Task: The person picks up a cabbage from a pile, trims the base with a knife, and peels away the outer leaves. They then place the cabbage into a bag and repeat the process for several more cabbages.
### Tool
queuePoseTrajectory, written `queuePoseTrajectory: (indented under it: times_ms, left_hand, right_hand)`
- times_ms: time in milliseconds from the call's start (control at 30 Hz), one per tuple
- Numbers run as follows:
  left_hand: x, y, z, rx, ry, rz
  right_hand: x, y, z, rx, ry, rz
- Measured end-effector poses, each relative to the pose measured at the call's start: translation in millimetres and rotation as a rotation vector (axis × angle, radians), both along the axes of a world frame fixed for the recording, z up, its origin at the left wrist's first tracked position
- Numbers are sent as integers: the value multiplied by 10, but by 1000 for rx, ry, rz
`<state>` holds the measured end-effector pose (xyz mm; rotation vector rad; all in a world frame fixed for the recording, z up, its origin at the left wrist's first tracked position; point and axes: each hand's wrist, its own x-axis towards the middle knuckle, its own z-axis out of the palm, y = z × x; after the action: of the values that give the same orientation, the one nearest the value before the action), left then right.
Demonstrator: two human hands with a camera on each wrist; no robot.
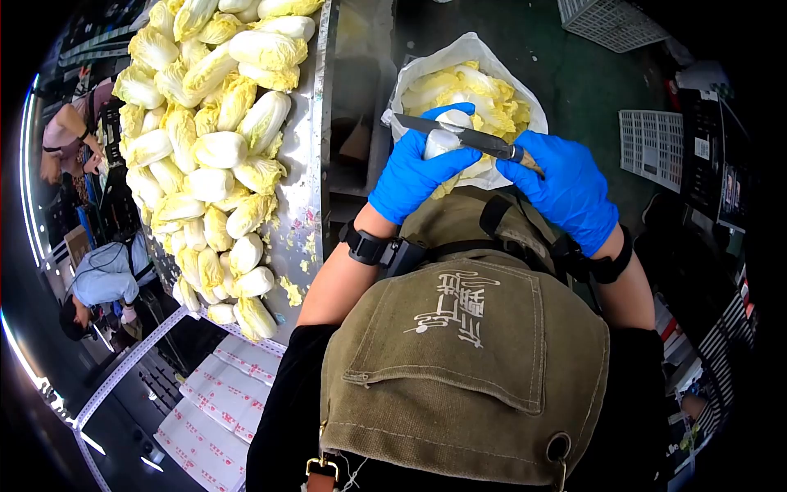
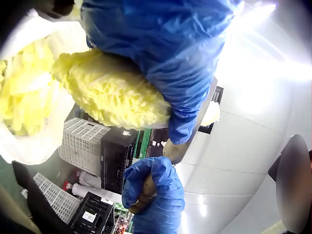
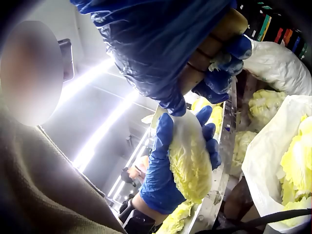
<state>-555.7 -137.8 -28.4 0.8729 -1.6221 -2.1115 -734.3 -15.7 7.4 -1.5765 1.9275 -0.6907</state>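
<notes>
Both hands wear blue gloves. My left hand [image 1: 410, 179] grips a small napa cabbage [image 1: 440, 144], its white base turned up; in the left wrist view the yellow leafy end of that cabbage [image 2: 109, 90] points away from the palm. My right hand [image 1: 566, 187] holds a knife [image 1: 489, 143] by its wooden handle [image 3: 219, 41], fingers curled round it. The blade lies across the cabbage base, with a white piece of the base [image 1: 456, 118] showing just beyond the blade. Below the hands stands a white bag [image 1: 397, 100] with loose yellow cabbage leaves [image 1: 492, 88] in it.
A large heap of napa cabbages [image 1: 215, 152] covers the metal table [image 1: 305, 176] on the left. White plastic crates [image 1: 652, 148] stand on the floor at the right. Across the table are two people, one in a light blue top [image 1: 106, 275]. White printed boxes [image 1: 209, 410] lie at lower left.
</notes>
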Motion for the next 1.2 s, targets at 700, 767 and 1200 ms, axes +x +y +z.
queuePoseTrajectory:
  times_ms: [700, 767, 1200]
  left_hand:
    - [85, -156, 203, 916, 509, 199]
    - [161, -193, 157, 931, 577, 289]
    - [1946, -1351, 377, 657, 689, 934]
  right_hand:
    - [-218, -59, -406, 128, -800, -486]
    - [-185, -158, -536, 46, -857, -443]
    - [284, -505, -1135, 219, -1111, -344]
